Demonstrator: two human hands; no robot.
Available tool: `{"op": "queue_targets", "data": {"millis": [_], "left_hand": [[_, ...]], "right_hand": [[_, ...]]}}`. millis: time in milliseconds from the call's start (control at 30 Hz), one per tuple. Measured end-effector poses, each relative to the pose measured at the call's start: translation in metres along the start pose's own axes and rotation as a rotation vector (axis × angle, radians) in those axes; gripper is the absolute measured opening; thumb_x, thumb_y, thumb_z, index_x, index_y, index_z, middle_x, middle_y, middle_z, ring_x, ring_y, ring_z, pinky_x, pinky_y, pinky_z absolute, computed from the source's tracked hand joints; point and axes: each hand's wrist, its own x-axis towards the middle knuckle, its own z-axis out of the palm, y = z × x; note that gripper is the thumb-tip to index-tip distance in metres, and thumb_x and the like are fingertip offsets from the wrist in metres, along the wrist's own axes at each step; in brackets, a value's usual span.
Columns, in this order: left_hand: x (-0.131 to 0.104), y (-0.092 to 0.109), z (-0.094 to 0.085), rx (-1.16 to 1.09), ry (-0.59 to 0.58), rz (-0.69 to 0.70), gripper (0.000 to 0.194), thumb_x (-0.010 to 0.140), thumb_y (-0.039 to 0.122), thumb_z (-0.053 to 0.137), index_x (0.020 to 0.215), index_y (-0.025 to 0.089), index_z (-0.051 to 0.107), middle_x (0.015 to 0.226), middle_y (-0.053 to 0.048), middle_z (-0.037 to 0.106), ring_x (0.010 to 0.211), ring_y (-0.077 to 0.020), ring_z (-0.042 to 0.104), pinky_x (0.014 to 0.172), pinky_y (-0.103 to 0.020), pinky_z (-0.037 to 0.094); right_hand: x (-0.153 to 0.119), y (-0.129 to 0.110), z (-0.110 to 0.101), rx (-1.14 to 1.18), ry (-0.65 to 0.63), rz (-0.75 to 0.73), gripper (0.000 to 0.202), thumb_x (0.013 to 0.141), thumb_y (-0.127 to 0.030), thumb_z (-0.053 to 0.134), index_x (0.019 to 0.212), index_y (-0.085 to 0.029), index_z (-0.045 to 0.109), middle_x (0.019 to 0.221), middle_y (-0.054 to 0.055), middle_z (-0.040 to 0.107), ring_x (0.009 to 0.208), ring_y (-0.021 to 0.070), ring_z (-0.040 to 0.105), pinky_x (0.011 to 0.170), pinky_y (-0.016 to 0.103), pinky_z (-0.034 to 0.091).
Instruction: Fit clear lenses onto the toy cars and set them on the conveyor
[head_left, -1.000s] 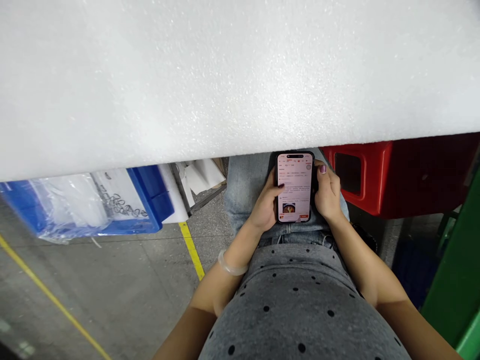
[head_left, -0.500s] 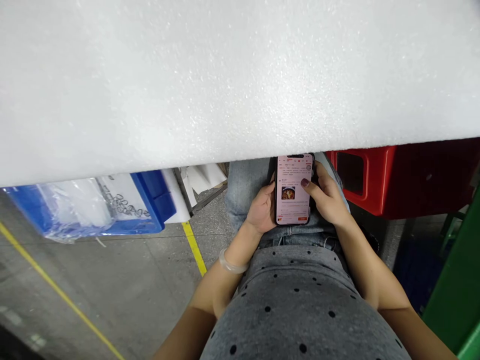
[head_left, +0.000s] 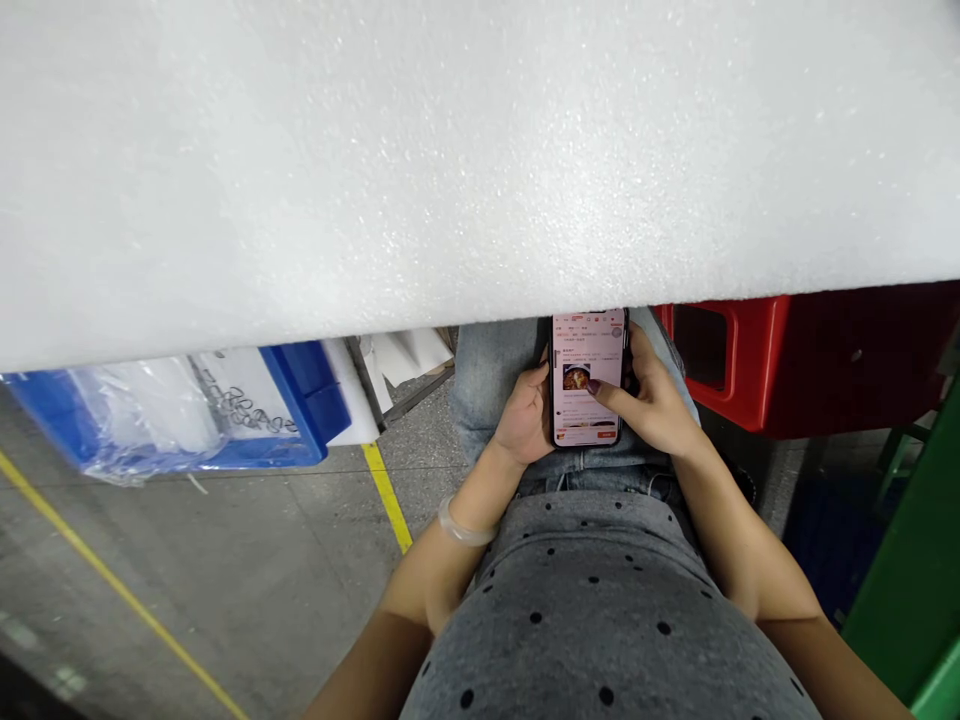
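Note:
A smartphone (head_left: 581, 408) with a lit screen of text and a food picture rests upright in both hands above my lap. My left hand (head_left: 525, 418) is closed around its left edge, with the fingers hidden behind it. Along the right edge, my right hand (head_left: 654, 400) grips the phone, its thumb lying over the screen beside the food picture. The top end of the phone lies close to the edge of a white foam sheet (head_left: 480, 180), which fills the upper part of the view.
On the left is a blue bin (head_left: 304, 400) holding clear plastic bags and dark ring-like parts. A red plastic stool (head_left: 817, 370) stands at the right, near a green frame (head_left: 907, 560). Yellow lines (head_left: 386, 495) mark the grey floor.
My right thumb has moved left and down across the screen. The page on the phone has scrolled slightly, with the food picture now higher. My left hand has stayed put.

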Motion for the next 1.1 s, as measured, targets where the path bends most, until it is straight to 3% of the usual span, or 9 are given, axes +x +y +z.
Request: {"op": "queue_targets", "data": {"millis": [167, 300, 467, 767, 933, 1100], "left_hand": [[0.000, 0.000, 0.002, -0.002, 0.013, 0.014, 0.033, 0.087, 0.040, 0.051, 0.111, 0.023, 0.066, 0.118, -0.005, 0.073, 0.137, -0.0293, 0.052, 0.114, -0.047, 0.043], [-0.001, 0.000, 0.006, -0.042, 0.057, 0.048, 0.025, 0.086, 0.036, 0.051, 0.101, 0.023, 0.066, 0.114, -0.003, 0.074, 0.134, -0.0270, 0.055, 0.115, -0.045, 0.042], [-0.001, 0.001, 0.011, -0.069, 0.067, 0.038, 0.026, 0.087, 0.035, 0.051, 0.104, 0.023, 0.066, 0.114, -0.003, 0.073, 0.134, -0.0252, 0.055, 0.116, -0.044, 0.041], [0.001, 0.000, 0.016, -0.114, 0.103, -0.009, 0.029, 0.089, 0.037, 0.045, 0.104, 0.022, 0.065, 0.118, -0.004, 0.072, 0.136, -0.0259, 0.053, 0.117, -0.048, 0.040], [0.001, 0.001, 0.019, -0.131, 0.134, -0.008, 0.033, 0.093, 0.033, 0.037, 0.107, 0.021, 0.064, 0.114, -0.004, 0.073, 0.134, -0.0252, 0.055, 0.115, -0.047, 0.042], [0.000, 0.001, 0.016, -0.091, 0.088, -0.008, 0.033, 0.093, 0.036, 0.040, 0.107, 0.020, 0.066, 0.112, -0.005, 0.073, 0.135, -0.0284, 0.054, 0.113, -0.048, 0.044]], "right_hand": [[0.000, 0.001, 0.003, 0.014, 0.073, -0.002, 0.059, 0.085, -0.043, 0.068, 0.137, -0.023, 0.047, 0.122, 0.009, 0.068, 0.112, 0.0293, 0.064, 0.099, 0.048, 0.054], [0.001, 0.002, -0.001, 0.120, 0.058, -0.021, 0.043, 0.093, -0.042, 0.057, 0.132, -0.024, 0.053, 0.127, 0.006, 0.066, 0.117, 0.0258, 0.062, 0.108, 0.046, 0.048], [0.001, 0.004, -0.003, 0.132, 0.086, -0.019, 0.037, 0.094, -0.042, 0.052, 0.126, -0.024, 0.058, 0.128, 0.004, 0.067, 0.122, 0.0257, 0.060, 0.109, 0.045, 0.045], [0.000, 0.004, -0.002, 0.169, 0.105, -0.021, 0.040, 0.093, -0.044, 0.048, 0.125, -0.023, 0.061, 0.131, 0.005, 0.066, 0.131, 0.0253, 0.054, 0.113, 0.043, 0.043], [-0.005, 0.012, -0.005, 0.126, 0.117, 0.008, 0.051, 0.091, -0.044, 0.052, 0.138, -0.025, 0.053, 0.144, 0.005, 0.058, 0.136, 0.0259, 0.050, 0.119, 0.046, 0.036], [-0.014, 0.017, -0.009, 0.057, 0.043, 0.044, 0.065, 0.088, -0.043, 0.057, 0.150, -0.029, 0.040, 0.140, 0.004, 0.059, 0.125, 0.0288, 0.056, 0.109, 0.049, 0.047]]}}
